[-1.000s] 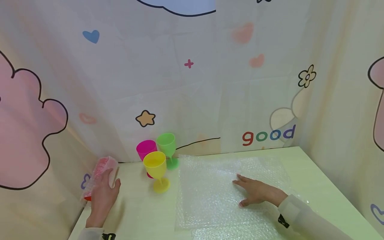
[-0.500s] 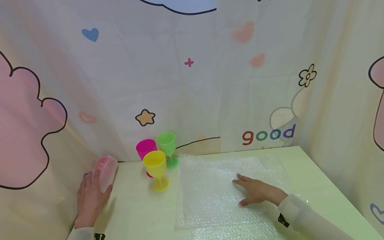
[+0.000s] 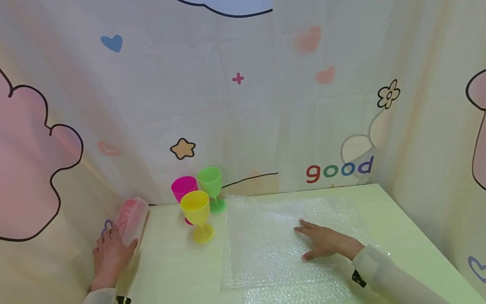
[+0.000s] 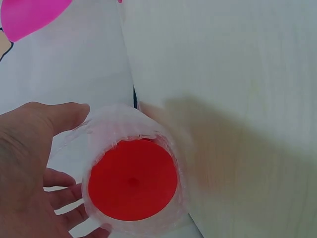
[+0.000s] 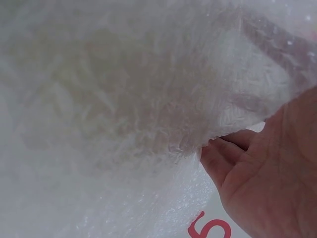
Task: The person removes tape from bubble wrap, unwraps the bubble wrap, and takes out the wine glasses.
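Observation:
A bubble-wrapped roll [image 3: 133,217], pinkish-red inside, lies at the table's left edge. Its near end shows a round red disc [image 4: 132,181] within the clear wrap. Beside that end, my left hand [image 3: 112,255] has its thumb and fingers spread loosely, fingertips close to the wrap. My right hand [image 3: 322,242] rests on a clear sheet of bubble wrap [image 3: 262,240] with fingers spread. In the right wrist view, those fingertips meet the wrap and are partly hidden by it. Yellow [image 3: 195,209], magenta [image 3: 184,185] and green [image 3: 210,179] plastic goblets stand upright between the hands.
Another layer of bubble wrap [image 3: 296,295] shows below the top sheet at the table's front. The pale table [image 3: 174,274] meets a printed curtain [image 3: 247,118] at the back and both sides.
My left hand has drawn back from over the wrapped roll toward its near end, down and to the left, with more of the roll showing. My right hand stays in place.

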Tool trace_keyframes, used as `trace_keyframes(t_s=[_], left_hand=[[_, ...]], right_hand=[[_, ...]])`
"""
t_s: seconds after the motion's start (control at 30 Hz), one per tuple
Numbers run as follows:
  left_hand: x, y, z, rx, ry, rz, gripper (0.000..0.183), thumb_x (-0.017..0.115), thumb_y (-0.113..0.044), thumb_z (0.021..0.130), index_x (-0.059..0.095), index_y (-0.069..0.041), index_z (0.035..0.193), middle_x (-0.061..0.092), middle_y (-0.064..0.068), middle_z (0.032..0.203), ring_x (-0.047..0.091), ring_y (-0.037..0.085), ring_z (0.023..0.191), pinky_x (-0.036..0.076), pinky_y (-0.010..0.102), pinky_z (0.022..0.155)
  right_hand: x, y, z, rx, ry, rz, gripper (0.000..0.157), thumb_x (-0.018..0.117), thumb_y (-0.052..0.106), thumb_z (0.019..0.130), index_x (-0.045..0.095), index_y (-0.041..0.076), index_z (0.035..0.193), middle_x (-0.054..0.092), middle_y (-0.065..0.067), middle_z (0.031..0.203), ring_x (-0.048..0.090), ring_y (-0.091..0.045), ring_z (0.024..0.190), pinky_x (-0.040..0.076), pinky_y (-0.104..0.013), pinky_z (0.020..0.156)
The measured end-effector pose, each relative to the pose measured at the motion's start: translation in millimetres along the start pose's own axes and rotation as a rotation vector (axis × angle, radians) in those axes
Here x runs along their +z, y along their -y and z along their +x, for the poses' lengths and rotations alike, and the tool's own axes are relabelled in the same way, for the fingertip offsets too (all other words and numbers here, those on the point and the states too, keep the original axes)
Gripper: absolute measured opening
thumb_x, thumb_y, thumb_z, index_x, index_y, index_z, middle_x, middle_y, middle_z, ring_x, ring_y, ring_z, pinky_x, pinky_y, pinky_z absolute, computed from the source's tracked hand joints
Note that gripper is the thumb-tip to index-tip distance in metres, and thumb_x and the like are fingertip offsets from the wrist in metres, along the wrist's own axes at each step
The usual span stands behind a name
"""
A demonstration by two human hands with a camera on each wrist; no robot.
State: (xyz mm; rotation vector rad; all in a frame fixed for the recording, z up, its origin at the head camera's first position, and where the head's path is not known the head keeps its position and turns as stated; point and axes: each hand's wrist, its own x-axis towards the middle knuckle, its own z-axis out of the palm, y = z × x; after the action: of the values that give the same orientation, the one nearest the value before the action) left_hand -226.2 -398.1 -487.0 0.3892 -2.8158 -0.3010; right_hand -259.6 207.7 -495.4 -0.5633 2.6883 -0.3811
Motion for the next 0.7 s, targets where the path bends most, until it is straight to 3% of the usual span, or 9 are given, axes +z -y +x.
trace_keyframes(t_s=[0.23, 0.4, 0.6, 0.7], left_hand=[[4.2, 2.7, 0.9, 0.038, -0.038, -0.019, 0.069, 0.066, -0.042, 0.079, 0.043, 0.005, 0.124, 0.035, 0.037, 0.12, 0.032, 0.056, 0.106, 0.031, 0.066, 0.075], [7.8, 4.9, 3.1, 0.068, -0.044, -0.067, 0.076, 0.07, -0.043, 0.076, 0.04, 0.004, 0.127, 0.031, 0.038, 0.129, 0.029, 0.058, 0.114, 0.031, 0.071, 0.08], [17.5, 10.5, 8.2, 0.059, 0.036, -0.085, 0.096, 0.074, -0.047, 0.071, 0.026, 0.002, 0.138, 0.026, 0.037, 0.134, 0.03, 0.061, 0.114, 0.035, 0.073, 0.079], [20.0, 12.5, 10.5, 0.044, 0.092, -0.076, 0.099, 0.069, -0.049, 0.075, 0.018, -0.002, 0.144, 0.023, 0.037, 0.137, 0.029, 0.063, 0.114, 0.034, 0.075, 0.079]], right_hand=[[0.0, -0.9, 0.9, 0.006, 0.005, 0.008, 0.093, 0.071, 0.058, 0.068, 0.03, 0.029, 0.146, 0.015, -0.003, 0.158, 0.024, -0.03, 0.143, 0.029, -0.056, 0.11], [-0.4, -1.5, 2.0, 0.015, 0.009, 0.02, 0.093, 0.071, 0.059, 0.067, 0.03, 0.031, 0.145, 0.015, -0.002, 0.158, 0.023, -0.03, 0.143, 0.028, -0.057, 0.11], [1.2, -3.0, 2.8, 0.02, 0.011, 0.028, 0.093, 0.071, 0.06, 0.067, 0.03, 0.031, 0.145, 0.015, -0.002, 0.158, 0.023, -0.03, 0.144, 0.028, -0.058, 0.109], [1.5, -3.9, 3.3, 0.02, 0.009, 0.023, 0.093, 0.071, 0.06, 0.067, 0.03, 0.032, 0.145, 0.015, -0.001, 0.158, 0.023, -0.03, 0.144, 0.028, -0.057, 0.11]])
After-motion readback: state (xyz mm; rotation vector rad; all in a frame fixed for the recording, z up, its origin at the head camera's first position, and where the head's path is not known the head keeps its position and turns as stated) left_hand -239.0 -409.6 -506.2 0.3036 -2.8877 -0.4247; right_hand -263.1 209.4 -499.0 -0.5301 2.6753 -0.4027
